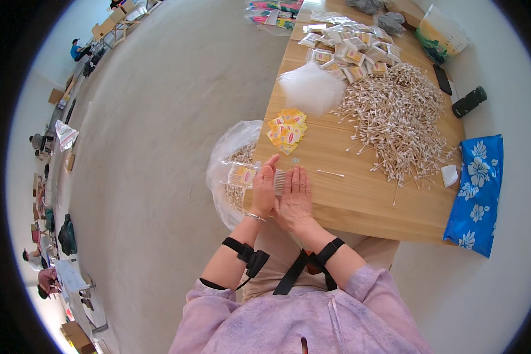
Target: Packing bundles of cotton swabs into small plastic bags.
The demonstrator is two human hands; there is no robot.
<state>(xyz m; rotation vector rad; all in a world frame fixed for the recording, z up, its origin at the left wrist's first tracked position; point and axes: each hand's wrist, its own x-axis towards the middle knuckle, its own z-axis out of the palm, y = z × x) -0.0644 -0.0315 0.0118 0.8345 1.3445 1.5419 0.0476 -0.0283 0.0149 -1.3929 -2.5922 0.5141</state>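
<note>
My left hand [264, 187] stands on its edge at the table's left front corner, fingers stretched and close together. A clear packet of cotton swabs [241, 175] with a yellow label lies against its left side, jutting past the table edge. Between my two hands shows a row of cotton swabs [279, 182]; whether these are inside the same packet I cannot tell. My right hand [295, 200] lies flat with straight fingers beside that row. One loose cotton swab [330, 173] lies to its right. A stack of yellow label cards [287, 131] sits just beyond my hands.
A big heap of loose cotton swabs [398, 121] covers the right of the wooden table, with clear empty bags [312, 87] and filled packets [354, 50] behind. Below the left edge hangs a plastic sack [218, 159] of swabs. A blue flowered pouch [479, 192] lies at right.
</note>
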